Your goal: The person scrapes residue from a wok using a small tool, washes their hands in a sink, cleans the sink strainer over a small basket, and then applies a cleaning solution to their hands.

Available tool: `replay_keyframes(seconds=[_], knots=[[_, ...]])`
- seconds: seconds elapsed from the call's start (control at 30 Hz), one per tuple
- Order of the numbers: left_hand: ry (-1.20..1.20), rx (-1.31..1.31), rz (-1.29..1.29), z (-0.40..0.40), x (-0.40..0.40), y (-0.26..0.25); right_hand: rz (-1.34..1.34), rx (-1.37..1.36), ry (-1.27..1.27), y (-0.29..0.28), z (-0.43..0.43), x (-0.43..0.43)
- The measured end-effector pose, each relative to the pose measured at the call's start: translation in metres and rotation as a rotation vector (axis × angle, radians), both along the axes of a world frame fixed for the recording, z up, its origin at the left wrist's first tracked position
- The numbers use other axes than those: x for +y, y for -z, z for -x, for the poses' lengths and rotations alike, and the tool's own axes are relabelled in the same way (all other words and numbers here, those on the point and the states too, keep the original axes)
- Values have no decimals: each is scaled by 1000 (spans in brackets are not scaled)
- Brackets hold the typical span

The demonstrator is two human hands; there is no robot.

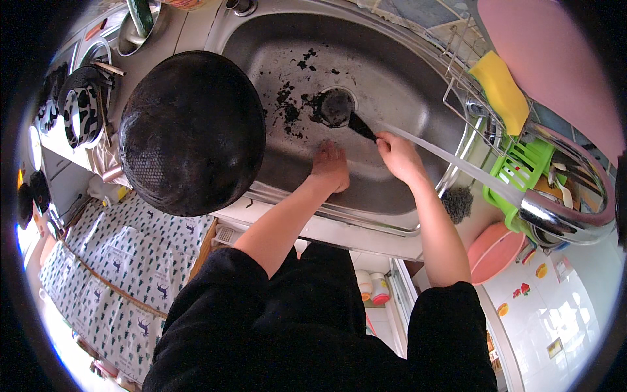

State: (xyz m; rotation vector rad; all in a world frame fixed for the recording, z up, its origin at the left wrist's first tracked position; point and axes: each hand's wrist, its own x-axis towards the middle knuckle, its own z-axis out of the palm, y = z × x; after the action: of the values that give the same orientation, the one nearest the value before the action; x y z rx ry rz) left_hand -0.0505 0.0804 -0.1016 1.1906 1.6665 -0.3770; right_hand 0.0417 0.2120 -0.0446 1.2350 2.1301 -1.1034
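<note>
My right hand [401,156] grips a small black tool [362,126], perhaps a scraper, whose wider end reaches the drain [337,107] of the stainless steel sink [411,196]. Low over the sink floor, my left hand [331,166] has its fingers extended and holds nothing that shows. Its fingertips look blurred. Black flakes [289,105] lie scattered around the drain and left of it. A stream of water [460,164] runs from the chrome faucet [543,208] into the sink, passing by my right hand. A blackened wok [191,132] rests bottom up over the sink's left edge.
At right, a yellow sponge [502,93] sits on a wire rack [453,73]. A green plastic rack [521,164] holds utensils. A steel scouring pad [458,203] and a pink basin [494,252] are nearby. A metal bowl [156,22] stands at the upper left.
</note>
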Motion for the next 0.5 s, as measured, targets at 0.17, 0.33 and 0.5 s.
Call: replay_keyframes(seconds=[0.17, 0.33, 0.5], knots=[[-83, -62, 157, 14, -8, 8, 129, 11, -44, 12, 2, -10], [-99, -25, 84, 32, -16, -19, 155, -113, -71, 28, 30, 8], [-157, 136, -261, 37, -49, -36, 50, 103, -14, 30, 20, 22]])
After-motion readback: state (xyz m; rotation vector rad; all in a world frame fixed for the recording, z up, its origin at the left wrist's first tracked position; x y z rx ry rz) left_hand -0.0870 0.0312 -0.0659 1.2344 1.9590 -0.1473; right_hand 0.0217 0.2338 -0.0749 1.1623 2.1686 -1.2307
